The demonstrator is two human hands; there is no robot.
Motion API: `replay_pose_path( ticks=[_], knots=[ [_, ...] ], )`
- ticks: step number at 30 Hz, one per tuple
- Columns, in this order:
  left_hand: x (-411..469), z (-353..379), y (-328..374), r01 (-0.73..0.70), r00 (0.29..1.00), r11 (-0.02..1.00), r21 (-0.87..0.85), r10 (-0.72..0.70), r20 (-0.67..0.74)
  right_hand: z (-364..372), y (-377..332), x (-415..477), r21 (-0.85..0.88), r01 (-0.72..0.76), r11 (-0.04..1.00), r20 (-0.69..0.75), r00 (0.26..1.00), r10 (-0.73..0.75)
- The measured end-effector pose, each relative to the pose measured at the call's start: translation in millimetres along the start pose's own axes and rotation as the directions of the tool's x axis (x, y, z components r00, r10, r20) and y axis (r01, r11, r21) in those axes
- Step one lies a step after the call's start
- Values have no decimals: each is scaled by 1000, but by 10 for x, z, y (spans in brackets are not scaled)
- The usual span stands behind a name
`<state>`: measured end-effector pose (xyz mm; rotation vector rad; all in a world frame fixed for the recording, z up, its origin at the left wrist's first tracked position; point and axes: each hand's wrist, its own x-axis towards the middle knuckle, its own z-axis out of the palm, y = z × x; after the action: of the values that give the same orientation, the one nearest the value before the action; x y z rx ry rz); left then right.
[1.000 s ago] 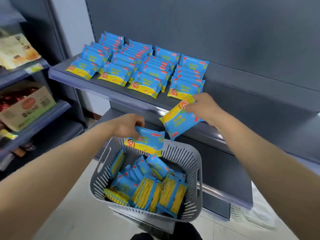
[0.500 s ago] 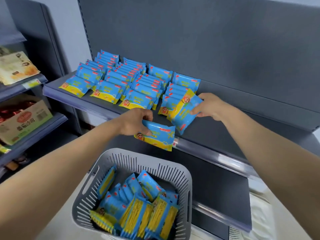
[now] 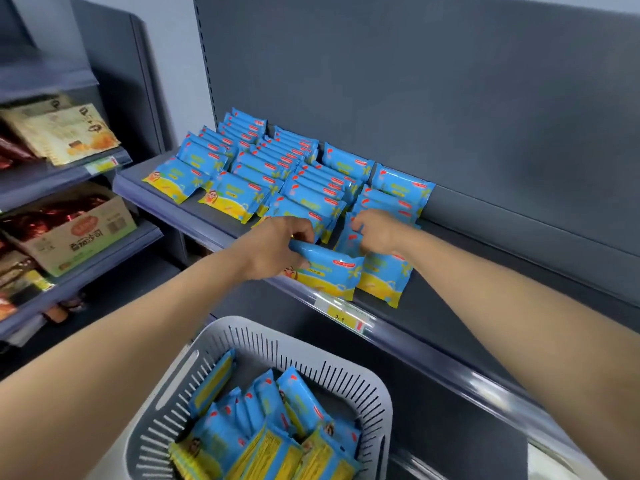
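My left hand (image 3: 277, 247) grips a blue and yellow snack packet (image 3: 329, 275) by its left end, just above the front edge of the grey shelf (image 3: 450, 306). My right hand (image 3: 377, 233) holds a second packet (image 3: 384, 277) lying at the front of the rightmost row, fingers curled over its top edge. Rows of the same packets (image 3: 277, 171) fill the left part of the shelf behind both hands. Below me a grey slotted basket (image 3: 367, 386) holds several more packets (image 3: 277, 427).
To the left, another shelving unit carries a cardboard box of red-wrapped goods (image 3: 69, 230) and beige snack bags (image 3: 65, 129). A yellow price tag (image 3: 343, 315) sits on the shelf rail. The shelf's right half is bare, with the dark back panel behind it.
Both hands have lifted their packets from above the basket up to the shelf. The right packet now lies on the shelf at the front of the row; the left one is beside it.
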<state>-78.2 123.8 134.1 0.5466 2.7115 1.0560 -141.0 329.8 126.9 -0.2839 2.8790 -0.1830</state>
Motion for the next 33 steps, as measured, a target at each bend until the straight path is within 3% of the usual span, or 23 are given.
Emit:
replay_pose_path(
  ticks=[11, 17, 20, 24, 29, 33],
  knots=[
    [306, 34, 52, 12, 1000, 999, 30, -12, -7, -14, 286, 432, 112, 3, 994, -128, 992, 11],
    [660, 84, 196, -35, 999, 998, 53, 36, -14, -56, 474, 397, 423, 32, 905, -243, 967, 80],
    [853, 203, 209, -34, 995, 995, 90, 26, 94, -153, 532, 272, 526, 23, 850, -352, 916, 194],
    [1008, 428, 131, -12, 996, 990, 140, -1, 91, -207, 555, -2, 518, 20, 855, -390, 895, 215],
    [1096, 523, 99, -76, 996, 884, 462, 92, -13, -229, 506, -360, 407, 8, 913, -411, 895, 175],
    [1006, 545, 93, -86, 990, 825, 559, 136, -48, -238, 386, -587, 268, -4, 963, -396, 911, 114]
  ],
)
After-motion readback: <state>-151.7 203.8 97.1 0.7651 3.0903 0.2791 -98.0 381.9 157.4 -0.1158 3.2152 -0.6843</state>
